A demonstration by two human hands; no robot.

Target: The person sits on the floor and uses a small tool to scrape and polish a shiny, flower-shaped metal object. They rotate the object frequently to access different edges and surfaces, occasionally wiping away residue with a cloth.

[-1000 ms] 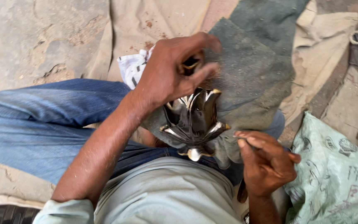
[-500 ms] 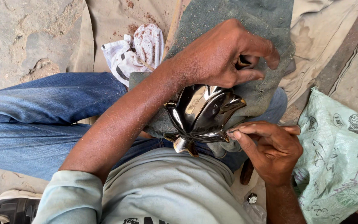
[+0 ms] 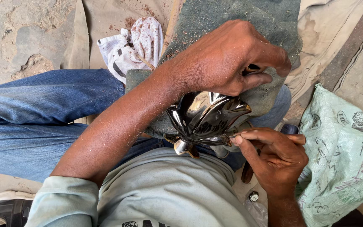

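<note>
Dusty ground, green mat (image 3: 215,25) over lap. Left hand (image 3: 227,56) clamped on shiny metal leaf (image 3: 206,117); right hand (image 3: 276,157) pinching half-hidden thin tool.

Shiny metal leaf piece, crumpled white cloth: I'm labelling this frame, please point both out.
Shiny metal leaf piece (image 3: 204,115), head view, on its polished middle.
Crumpled white cloth (image 3: 141,42), head view, on its dusty upper fold.

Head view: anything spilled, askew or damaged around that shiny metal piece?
Reddish-brown dust is scattered over the beige cloth and the crumpled white rag. The shiny leaf-shaped metal piece, held by the left hand and right hand, shows no visible damage.
</note>
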